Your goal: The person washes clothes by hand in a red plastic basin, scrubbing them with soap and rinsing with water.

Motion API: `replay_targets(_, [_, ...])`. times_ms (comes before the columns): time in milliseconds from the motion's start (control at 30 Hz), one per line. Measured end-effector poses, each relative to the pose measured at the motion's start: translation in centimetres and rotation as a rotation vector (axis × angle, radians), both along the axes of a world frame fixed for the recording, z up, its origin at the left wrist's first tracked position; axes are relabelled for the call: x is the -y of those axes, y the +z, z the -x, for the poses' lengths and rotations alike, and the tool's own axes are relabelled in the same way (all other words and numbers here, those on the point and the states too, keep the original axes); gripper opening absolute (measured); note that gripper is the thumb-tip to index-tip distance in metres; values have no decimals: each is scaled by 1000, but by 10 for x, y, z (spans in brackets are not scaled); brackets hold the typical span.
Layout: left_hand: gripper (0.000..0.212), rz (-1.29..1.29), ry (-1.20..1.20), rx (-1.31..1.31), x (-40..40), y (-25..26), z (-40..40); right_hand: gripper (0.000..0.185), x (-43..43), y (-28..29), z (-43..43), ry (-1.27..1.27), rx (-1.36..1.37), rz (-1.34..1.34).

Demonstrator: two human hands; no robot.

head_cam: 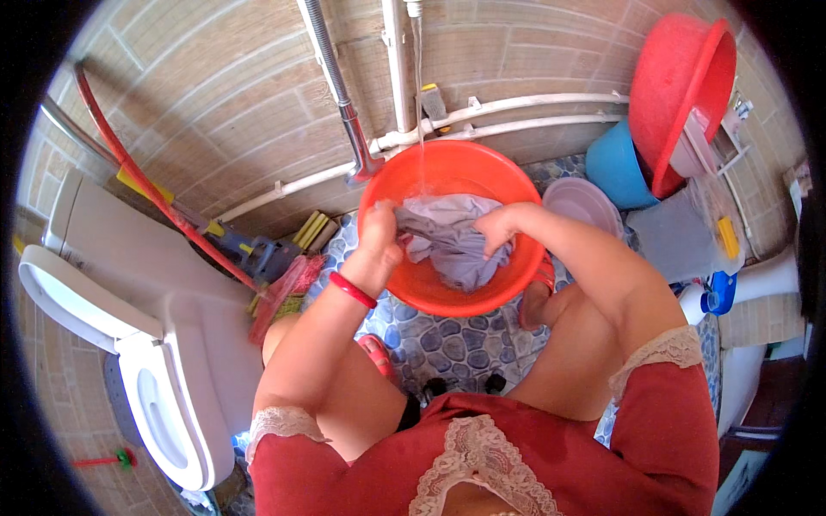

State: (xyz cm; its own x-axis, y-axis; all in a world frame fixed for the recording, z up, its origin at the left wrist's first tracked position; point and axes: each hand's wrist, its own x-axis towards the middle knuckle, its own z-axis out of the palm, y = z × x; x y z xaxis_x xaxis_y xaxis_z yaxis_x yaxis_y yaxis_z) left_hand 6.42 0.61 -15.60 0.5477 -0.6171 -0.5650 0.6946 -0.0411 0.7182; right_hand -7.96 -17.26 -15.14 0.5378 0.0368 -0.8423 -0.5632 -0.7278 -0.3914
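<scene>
A large orange plastic basin stands on the floor in front of me, between my feet. Inside it lies a bunched, wet, greyish-lilac cloth garment. My left hand, at the basin's left side, grips a darker twisted part of the cloth. At the right of the bundle, my right hand has its thumb and fingers on the fabric; its fingertips are partly hidden in the folds. From a white tap on the wall, a thin stream of water falls into the basin's back part.
White pipes run along the tiled wall behind the basin. At left are a toilet with its lid raised, a mop with a red handle and brushes. Red, blue and lilac basins stand at right, near bottles.
</scene>
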Motion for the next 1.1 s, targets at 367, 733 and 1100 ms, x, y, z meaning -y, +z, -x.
replay_targets(367, [30, -84, 107, 148, 7, -25, 17, 64, -15, 21, -3, 46, 52, -116])
replay_targets(733, [53, 72, 43, 96, 20, -13, 34, 79, 9, -20, 10, 272, 313, 521])
replay_targets(1100, [46, -86, 14, 160, 21, -9, 34, 61, -6, -22, -13, 69, 233, 507])
